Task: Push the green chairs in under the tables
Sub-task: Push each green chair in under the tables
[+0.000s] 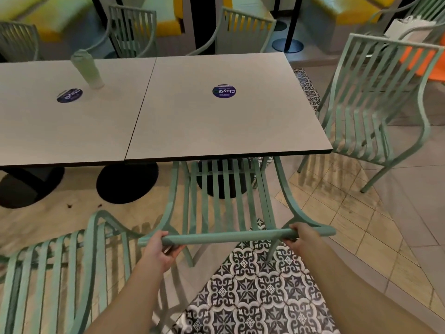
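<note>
Head view. We hold the green slatted chair (pixel 224 201) by its top rail (pixel 228 236): left hand (pixel 160 249) w/ fingers curled under the rail and thumb over it, right hand (pixel 302 236) wrapped round the rail near its right end. The seat front already sits beneath the near edge of the right bench (pixel 224 112); the back is well clear of it, so the push looks roughly half done.

Risks, as we judge them:
- Front legs may strike the black pedestal base (pixel 222 184) directly ahead, stopping the chair short or jolting the bench top.
- The curved armrests could catch the bench edge if they ride too high.
- An uneven push would skew the chair toward the second green chair (pixel 60 268) at lower left, which stands just beside the left hand.
- A jolt could topple the pale bottle (pixel 86 68) on the left bench (pixel 62 121).

Hidden or unclear: front legs and seat front are covered by the bench top; clearance to the pedestal can't be told. Rear leg tips are partly masked by our forearms. Right fingertips are out of sight behind the rail. The third green chair (pixel 375 102) at right is motion-blurred.
</note>
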Available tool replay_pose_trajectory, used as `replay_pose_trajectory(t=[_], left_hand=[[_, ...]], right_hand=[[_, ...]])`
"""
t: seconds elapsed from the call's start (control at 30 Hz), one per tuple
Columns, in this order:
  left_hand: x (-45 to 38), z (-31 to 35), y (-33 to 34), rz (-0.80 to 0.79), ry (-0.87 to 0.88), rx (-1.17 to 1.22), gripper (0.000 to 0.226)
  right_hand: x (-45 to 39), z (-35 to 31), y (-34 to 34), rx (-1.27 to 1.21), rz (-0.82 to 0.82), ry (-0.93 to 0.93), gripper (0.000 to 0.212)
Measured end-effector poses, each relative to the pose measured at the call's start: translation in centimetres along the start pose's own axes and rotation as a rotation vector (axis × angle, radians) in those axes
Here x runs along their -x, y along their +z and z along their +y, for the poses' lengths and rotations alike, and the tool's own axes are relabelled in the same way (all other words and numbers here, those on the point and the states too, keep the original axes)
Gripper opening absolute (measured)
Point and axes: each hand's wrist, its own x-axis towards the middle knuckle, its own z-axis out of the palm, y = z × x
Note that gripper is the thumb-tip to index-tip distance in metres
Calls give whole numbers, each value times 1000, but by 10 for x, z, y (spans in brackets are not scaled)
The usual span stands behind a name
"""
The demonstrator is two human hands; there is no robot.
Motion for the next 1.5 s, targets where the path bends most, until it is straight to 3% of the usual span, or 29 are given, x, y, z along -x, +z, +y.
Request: replay_pose_trajectory(t=[0.3, 1.5], left_hand=[[-8, 13, 10, -2, 9, -1, 46], [-3, 14, 8, -19, 70, -15, 46]], right_hand=[[-14, -7, 16, -12, -30, -6, 60], [-13, 3, 16, -30, -59, -73, 54]])
